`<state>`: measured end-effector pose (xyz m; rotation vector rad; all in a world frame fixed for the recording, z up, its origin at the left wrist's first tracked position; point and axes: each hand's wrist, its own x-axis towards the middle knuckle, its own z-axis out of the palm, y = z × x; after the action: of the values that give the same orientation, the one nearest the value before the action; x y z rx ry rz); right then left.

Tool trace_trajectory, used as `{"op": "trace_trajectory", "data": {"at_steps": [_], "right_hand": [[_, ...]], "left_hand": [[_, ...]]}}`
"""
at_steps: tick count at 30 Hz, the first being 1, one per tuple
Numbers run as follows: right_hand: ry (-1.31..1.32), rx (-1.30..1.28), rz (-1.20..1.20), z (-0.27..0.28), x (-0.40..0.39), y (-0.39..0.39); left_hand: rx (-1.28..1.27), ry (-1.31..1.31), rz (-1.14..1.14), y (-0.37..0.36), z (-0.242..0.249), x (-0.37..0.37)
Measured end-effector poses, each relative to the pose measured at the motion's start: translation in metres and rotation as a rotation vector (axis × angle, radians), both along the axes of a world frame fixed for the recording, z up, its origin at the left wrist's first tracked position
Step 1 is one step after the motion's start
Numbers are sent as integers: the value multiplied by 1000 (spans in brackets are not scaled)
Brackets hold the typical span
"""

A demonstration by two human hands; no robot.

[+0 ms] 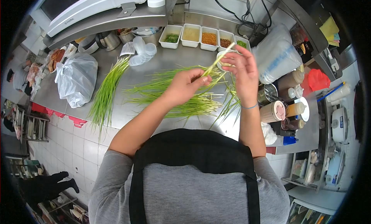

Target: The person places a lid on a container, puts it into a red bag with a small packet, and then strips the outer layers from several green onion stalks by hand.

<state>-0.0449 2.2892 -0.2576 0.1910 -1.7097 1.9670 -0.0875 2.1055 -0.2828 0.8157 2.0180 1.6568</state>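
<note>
My left hand (188, 87) is closed around the green part of a few chives (215, 64), whose pale ends point up and to the right. Beside those pale ends, my right hand (244, 71) is raised with its fingers loosely curled and apart. Under both hands, a wide spread of long green chives (154, 89) lies on the steel table (129, 113), pale ends toward the right. A smaller group of chives (231, 101) lies below my right wrist. Farther left rests another long bunch of chives (110, 90), its green tips hanging past the table's front edge.
White tubs (191, 35) of chopped ingredients line the back. Clear plastic cups (142, 51) and a white plastic bag (77, 79) stand left. Sauce bottles (273, 112) and wrapped plastic stacks (279, 57) crowd the right. A person in dark clothes (44, 187) is at lower left.
</note>
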Motion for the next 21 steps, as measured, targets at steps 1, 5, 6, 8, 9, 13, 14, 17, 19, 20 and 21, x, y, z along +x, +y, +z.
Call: {"op": "trace_trajectory", "data": {"at_steps": [1,5,6,8,9,13,14,17,19,20,21], "right_hand": [[-11,78,3,0,1,-6],[-245,688,18,-83,-4,-11],[-277,885,53,-107,-3,-10],[-224,912,-8,-127,1,-7],[-197,925,-36,-129,0,-6],[-211,168,29,-47,-2,-23],[-194,67,50,-23,0,-26],[-179,-9,123,-8,-4,-24],[-176,-33,208,-8,-7,-23],[-172,-71,265,-11,-7,-21],[-170,-109,321,-13,-8,-20]], "left_hand": [[25,-21,13,-2,5,0],[217,246,183,-12,7,-11],[282,151,166,-15,19,-10],[356,18,121,-21,39,-9],[366,-22,91,-24,46,-8],[155,25,177,-20,41,0],[37,251,233,-17,38,4],[-209,806,366,-9,28,18],[-134,540,286,-8,32,24],[-96,407,249,-8,33,25],[17,288,211,-8,26,22]]}}
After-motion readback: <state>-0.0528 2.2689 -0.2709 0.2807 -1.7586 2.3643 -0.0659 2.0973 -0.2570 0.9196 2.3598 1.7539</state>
